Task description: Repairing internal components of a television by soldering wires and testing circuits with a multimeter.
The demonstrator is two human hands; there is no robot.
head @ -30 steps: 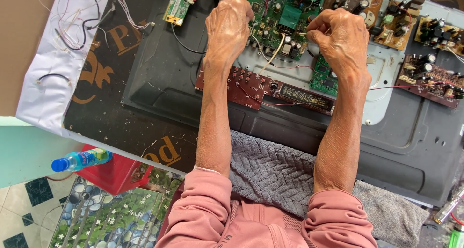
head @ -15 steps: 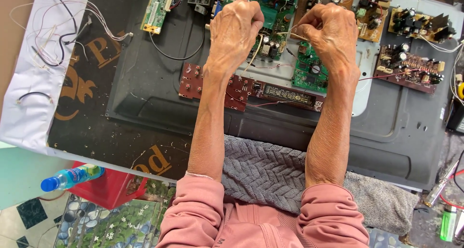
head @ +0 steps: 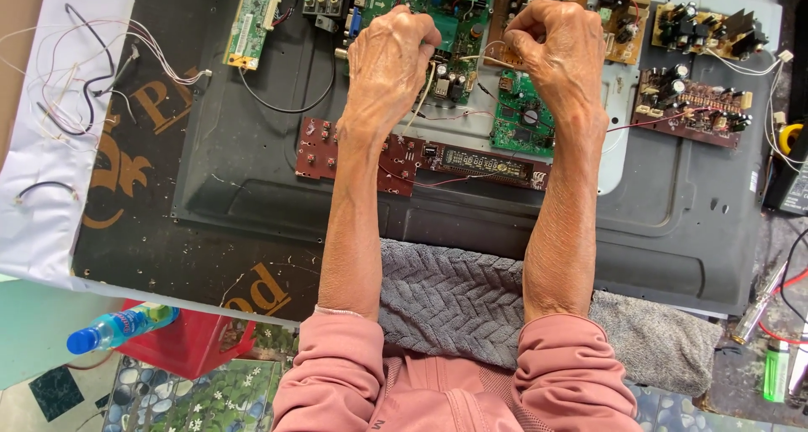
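Both my forearms reach out over a grey television back panel covered with circuit boards. My left hand is closed in a fist above the green main board, and a thin pale wire hangs from under its fingers. My right hand is closed too, pinching the other end of that pale wire near the board's upper edge. A long dark red board with a display strip lies below both wrists.
A brown board lies at the right and a narrow green board at the upper left. Loose wires rest on a white sheet. A grey knitted cloth covers my lap. A blue-capped bottle lies on a red box; a green lighter is at the right.
My view has tilted, so more of the boards shows. Both hands stay closed over the green board and have drawn a little closer together.
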